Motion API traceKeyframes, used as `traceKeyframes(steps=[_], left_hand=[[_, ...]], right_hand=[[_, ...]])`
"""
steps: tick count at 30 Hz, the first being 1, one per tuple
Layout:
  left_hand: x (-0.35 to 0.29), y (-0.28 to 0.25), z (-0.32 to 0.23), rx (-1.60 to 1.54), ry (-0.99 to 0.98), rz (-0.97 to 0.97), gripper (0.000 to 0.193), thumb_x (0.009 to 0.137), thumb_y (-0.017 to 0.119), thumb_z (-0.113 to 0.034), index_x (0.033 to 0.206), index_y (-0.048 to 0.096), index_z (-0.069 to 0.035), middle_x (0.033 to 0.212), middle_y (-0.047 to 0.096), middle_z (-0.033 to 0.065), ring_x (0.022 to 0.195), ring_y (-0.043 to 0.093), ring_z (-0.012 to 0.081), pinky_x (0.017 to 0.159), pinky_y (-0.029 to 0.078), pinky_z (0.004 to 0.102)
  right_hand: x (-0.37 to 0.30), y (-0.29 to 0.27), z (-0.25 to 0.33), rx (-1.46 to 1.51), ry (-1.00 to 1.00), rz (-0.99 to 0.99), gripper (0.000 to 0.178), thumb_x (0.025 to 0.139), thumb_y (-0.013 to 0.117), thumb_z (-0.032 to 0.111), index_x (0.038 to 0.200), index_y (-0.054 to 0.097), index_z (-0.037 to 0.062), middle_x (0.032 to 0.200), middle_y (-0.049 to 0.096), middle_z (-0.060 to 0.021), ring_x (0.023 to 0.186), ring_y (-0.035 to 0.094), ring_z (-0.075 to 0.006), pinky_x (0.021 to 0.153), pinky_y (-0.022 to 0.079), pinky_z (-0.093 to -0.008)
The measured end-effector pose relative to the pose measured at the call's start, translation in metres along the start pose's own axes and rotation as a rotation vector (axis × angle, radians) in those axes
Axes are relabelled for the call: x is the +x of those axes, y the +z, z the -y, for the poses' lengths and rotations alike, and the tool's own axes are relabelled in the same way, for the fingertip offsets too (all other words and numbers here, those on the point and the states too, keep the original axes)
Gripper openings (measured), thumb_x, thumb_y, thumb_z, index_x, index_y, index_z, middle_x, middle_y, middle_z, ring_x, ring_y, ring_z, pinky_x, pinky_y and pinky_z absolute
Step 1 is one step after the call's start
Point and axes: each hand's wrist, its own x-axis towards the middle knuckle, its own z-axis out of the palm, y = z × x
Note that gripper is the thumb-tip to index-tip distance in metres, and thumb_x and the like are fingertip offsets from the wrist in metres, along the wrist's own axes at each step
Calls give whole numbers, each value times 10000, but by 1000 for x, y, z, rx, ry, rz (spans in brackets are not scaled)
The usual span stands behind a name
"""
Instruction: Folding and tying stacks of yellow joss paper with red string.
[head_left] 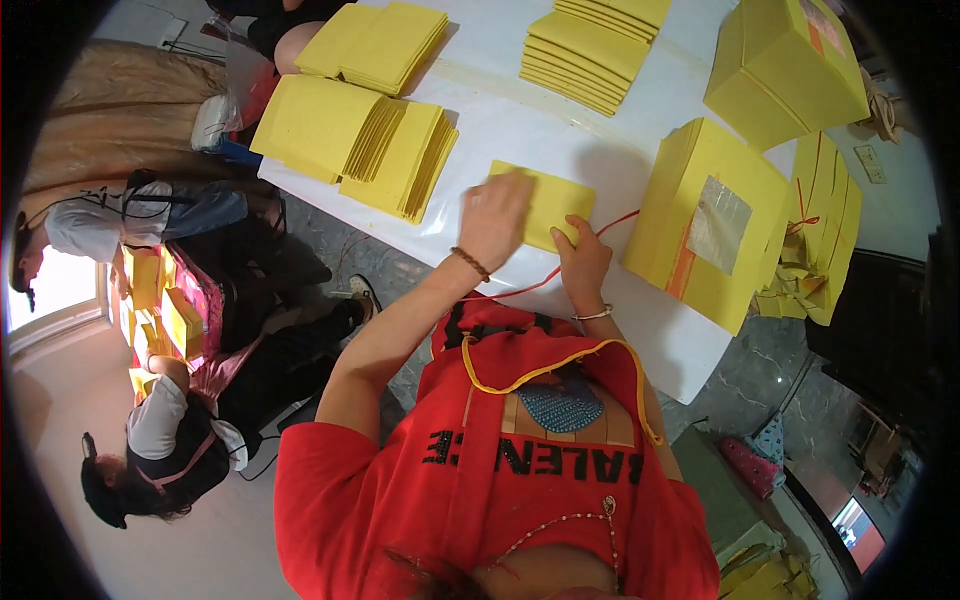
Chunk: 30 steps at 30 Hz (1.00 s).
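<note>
Apparently midway: yellow stacks (584,62) stood piled, one packet (562,207) lay unstacked on the white table (488,122), blurred left hand (497,212) over it, right hand (584,258) curled at its corner, both grips unclear.

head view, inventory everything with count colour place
piece: one, yellow, centre
cord: two lengths showing, red, centre
stacks: several, yellow, table's left and far side
bundles: at least three, yellow, right
table: one, white, centre
people: at least three, mixed clothing, left
curtain: one, brown, upper left
panel: one, black, right edge
cloth: one, pink and blue, lower right
floor: one, grey, below
shirt: one, red, lower centre
left hand: one, bare, on piece
right hand: one, bare, piece's right edge
</note>
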Motion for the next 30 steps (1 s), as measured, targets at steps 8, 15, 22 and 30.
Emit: traceKeyframes(steps=[8, 15, 22, 30], left_hand=[[1, 22, 6, 117, 342, 161, 620, 828, 488, -472, 1294, 388, -75, 1358, 356, 121, 1271, 298, 282, 1030, 208, 485], [0, 25, 9, 162, 315, 225, 617, 810, 498, -425, 1315, 366, -95, 1385, 314, 114, 1297, 245, 280, 1041, 159, 502], [1, 22, 8, 43, 265, 261, 526, 825, 467, -241, 1310, 353, -74, 1369, 340, 111, 1287, 267, 285, 1059, 145, 474], [4, 18, 33, -1169, -264, 75, 561, 884, 456, -233, 1364, 252, -28, 1367, 332, 181, 1283, 302, 290, 1063, 182, 392]], right_hand=[[2, -2, -5, 161, 35, -6, 300, 779, 620, 273, 1018, 597, 92, 791, 629, -107, 674, 569, -271, 694, 380, -378], [11, -34, 64, -153, -207, 259, 440, 789, 567, 237, 1199, 489, 98, 1314, 381, -148, 1173, 383, -327, 916, 318, -468], [5, 18, 20, 9, -494, 46, 594, 849, 457, 309, 1327, 299, -6, 1388, 275, -204, 1279, 268, -336, 1034, 165, -497], [4, 29, 27, -393, -433, 82, 532, 870, 438, 276, 1320, 332, 13, 1378, 319, -159, 1284, 276, -317, 1045, 174, -467]])
